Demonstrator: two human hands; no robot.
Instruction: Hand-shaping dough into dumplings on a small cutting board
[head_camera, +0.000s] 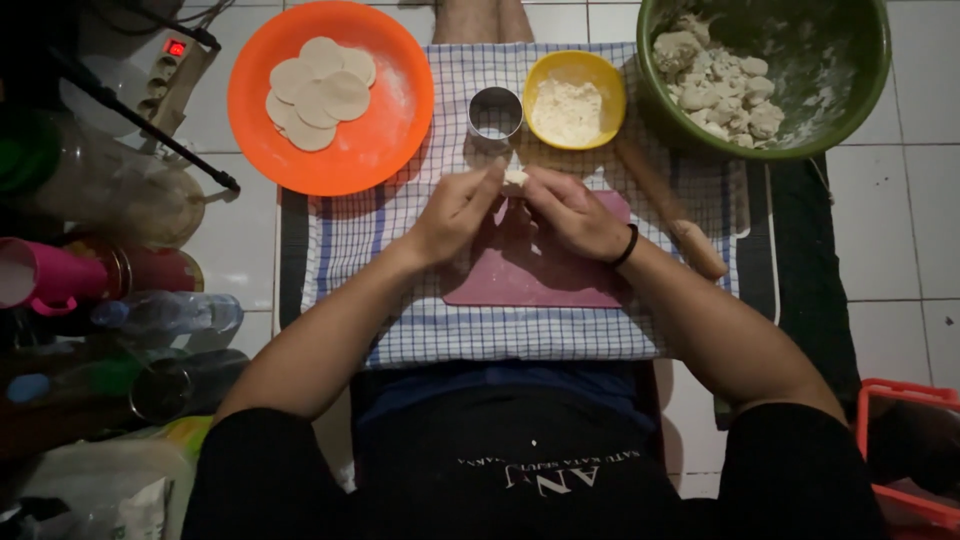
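Note:
A small pale lump of dough (515, 178) is pinched between the fingertips of my left hand (455, 210) and my right hand (570, 212), just above a pink cutting mat (530, 275). The mat lies on a blue-checked cloth (345, 235). A round metal cutter (495, 113) and a yellow bowl of flour (575, 98) stand right behind my hands. An orange plate (375, 140) at the back left carries several flat dough rounds (320, 92). A green basin (860, 90) at the back right holds several dough lumps (720, 85).
A wooden rolling pin (680, 220) lies beside my right wrist. At the left stand a pink cup (45, 280), a plastic bottle (170, 312), jars and a power strip (175, 70). A red crate (905, 440) sits at the bottom right. White floor tiles (900, 220) surround the cloth.

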